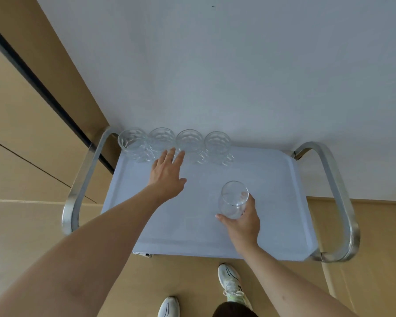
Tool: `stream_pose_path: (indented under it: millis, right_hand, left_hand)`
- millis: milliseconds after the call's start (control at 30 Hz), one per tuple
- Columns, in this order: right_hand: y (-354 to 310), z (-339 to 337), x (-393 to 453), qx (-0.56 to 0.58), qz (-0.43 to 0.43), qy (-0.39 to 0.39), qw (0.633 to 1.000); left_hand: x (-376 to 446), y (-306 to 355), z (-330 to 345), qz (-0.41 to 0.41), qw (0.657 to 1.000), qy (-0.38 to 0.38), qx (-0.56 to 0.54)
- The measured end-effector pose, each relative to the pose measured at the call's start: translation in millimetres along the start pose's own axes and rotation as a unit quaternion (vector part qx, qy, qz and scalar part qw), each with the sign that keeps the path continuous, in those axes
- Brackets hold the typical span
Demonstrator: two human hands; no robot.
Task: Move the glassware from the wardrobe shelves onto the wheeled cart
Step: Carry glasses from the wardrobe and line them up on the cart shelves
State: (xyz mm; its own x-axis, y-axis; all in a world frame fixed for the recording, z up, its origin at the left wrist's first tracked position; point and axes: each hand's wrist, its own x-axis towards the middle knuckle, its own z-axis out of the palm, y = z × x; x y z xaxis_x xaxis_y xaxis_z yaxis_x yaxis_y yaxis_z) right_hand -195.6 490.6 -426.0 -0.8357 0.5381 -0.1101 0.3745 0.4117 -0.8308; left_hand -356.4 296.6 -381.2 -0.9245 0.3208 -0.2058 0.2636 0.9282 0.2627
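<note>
At the far left a tan wardrobe panel (21, 124) stood beside the cart's left steel handle (80, 184). Along the back edge of the white cart tray (279, 202) four faceted glass mugs stood upright in a row against the wall: the leftmost mug (133, 143), the second mug (161, 138), the third mug (190, 143) and the fourth mug (217, 144), each close beside its neighbour. The left hand (167, 177) reached toward the second and third mugs with fingers straight and slightly spread, thumb out to the side, fingertips at or just short of the glass; contact could not be judged. Further right, the right hand (242, 221) held a smooth stemless glass (233, 200) low over the front part of the tray, thumb and fingers curled round its lower body; whether its base already rested on the tray was unclear. Beyond it curved the right steel handle (338, 197).

The likely trouble lay on the left: a push from those straight fingers could knock one mug into the next, chipping or toppling it. On the right, a loosened grip on clear, slick glass might let it tip on the tray
</note>
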Motion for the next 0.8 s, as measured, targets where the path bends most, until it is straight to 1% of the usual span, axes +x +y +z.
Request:
stream_pose_path:
  millis: [167, 367, 467, 633, 800]
  right_hand:
    - [-29.5, 19.5, -38.8, -0.005, -0.002, 0.015, 1.0]
    - [-45.4, 36.5, -71.2, -0.022, 0.0, 0.004, 1.0]
    - [-45.3, 43.9, -85.4, -0.03, 0.005, -0.006, 1.0]
    - [-37.2, 50.9, -113.8, -0.037, -0.012, -0.025, 0.999]
    - [-21.4, 54.7, -146.1, -0.026, -0.015, -0.048, 0.998]
  left_hand:
    - [-36.2, -35.2, -3.3, 0.015, 1.0, -0.006, -0.008]
    - [-79.6, -64.5, 10.7, 0.011, 0.999, -0.026, -0.023]
    - [-99.5, -73.0, 22.0, 0.0, 0.999, -0.031, -0.04]
    - [-143.4, -76.2, 44.3, -0.019, 0.997, -0.034, -0.061]
    - [-191.1, -82.4, 56.7, -0.048, 0.997, -0.031, -0.058]
